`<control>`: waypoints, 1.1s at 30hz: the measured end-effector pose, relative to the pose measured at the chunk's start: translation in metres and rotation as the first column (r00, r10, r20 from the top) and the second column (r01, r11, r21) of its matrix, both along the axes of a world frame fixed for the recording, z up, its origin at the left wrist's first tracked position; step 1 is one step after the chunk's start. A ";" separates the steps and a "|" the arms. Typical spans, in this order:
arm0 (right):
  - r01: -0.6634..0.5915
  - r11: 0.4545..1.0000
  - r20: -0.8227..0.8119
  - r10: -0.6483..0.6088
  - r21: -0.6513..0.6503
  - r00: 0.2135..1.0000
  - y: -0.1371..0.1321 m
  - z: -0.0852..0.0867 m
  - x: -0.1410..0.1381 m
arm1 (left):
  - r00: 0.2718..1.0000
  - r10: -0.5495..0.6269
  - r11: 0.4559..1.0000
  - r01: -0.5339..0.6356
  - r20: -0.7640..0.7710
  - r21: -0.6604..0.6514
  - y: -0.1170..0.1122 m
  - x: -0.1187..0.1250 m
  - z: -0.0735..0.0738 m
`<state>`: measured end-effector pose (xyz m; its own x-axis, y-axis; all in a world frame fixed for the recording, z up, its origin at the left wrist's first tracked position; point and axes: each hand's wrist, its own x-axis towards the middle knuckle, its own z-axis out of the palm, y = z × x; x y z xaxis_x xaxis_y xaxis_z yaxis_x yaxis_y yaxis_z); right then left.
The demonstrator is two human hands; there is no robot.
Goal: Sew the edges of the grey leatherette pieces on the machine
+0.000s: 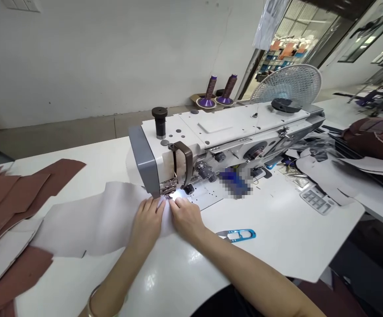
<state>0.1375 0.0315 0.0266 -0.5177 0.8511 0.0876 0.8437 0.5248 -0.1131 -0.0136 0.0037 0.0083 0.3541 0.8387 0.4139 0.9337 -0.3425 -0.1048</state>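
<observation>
A pale grey-white sheet of material point(88, 218), perhaps fabric or leather backing, lies across the table and runs under the needle area of a white sewing machine point(174, 132). On top of it, close to the lit presser foot point(168, 197), rests my left hand point(148, 218), with its fingers stretched forward and pressing down. My right hand point(186, 216) is just to the right of the foot; its fingers are bent together at the material's edge, and their undersides are hidden. Blue-handled thread snips point(240, 235) lie on the table beside my right forearm.
Brown pieces point(19, 193) are stacked at the left. Behind the machine stand two brown thread cones point(210, 90) and a white fan point(288, 83). At the right are a calculator point(316, 200), pale scraps point(330, 171) and a brown bundle point(376, 141).
</observation>
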 end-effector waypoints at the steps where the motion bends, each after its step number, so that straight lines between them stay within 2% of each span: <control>1: -0.002 1.000 0.003 0.002 -0.006 1.000 0.000 0.000 0.000 | 1.000 0.009 1.000 -0.009 0.006 -0.010 -0.001 0.002 0.001; 4: 0.008 1.000 0.002 -0.008 -0.020 1.000 0.000 0.001 0.001 | 0.996 0.071 0.997 -0.071 0.048 -0.005 -0.007 0.013 -0.002; 7: 0.029 0.999 0.004 -0.029 -0.019 1.000 0.000 0.000 0.003 | 0.992 0.097 0.995 -0.096 0.081 -0.006 -0.009 0.017 -0.011; 12: -0.002 1.000 0.056 0.002 -0.003 0.998 -0.004 0.000 0.005 | 0.998 -0.045 0.999 0.045 0.034 -0.007 0.006 -0.009 -0.021; 17: -0.008 1.000 0.095 0.011 -0.030 0.995 -0.007 0.002 0.004 | 0.994 -0.106 0.994 0.107 0.018 -0.030 0.016 -0.026 -0.014; 22: -0.031 0.999 0.093 0.035 -0.043 0.995 -0.005 0.001 0.001 | 0.996 -0.025 0.999 0.021 0.090 0.041 0.000 0.001 -0.003; 26: -0.022 0.999 0.082 0.025 -0.035 0.996 -0.006 0.001 0.000 | 0.988 0.027 0.997 -0.037 0.151 0.063 -0.014 0.024 -0.009; 30: -0.045 0.998 0.063 0.048 -0.038 0.997 -0.007 0.002 0.002 | 0.981 -0.025 0.998 0.015 0.195 0.054 -0.010 0.019 -0.018; 33: -0.053 0.997 0.057 0.057 -0.055 0.997 -0.007 0.001 0.003 | 0.976 -0.047 0.999 0.044 0.212 0.018 -0.003 0.009 -0.020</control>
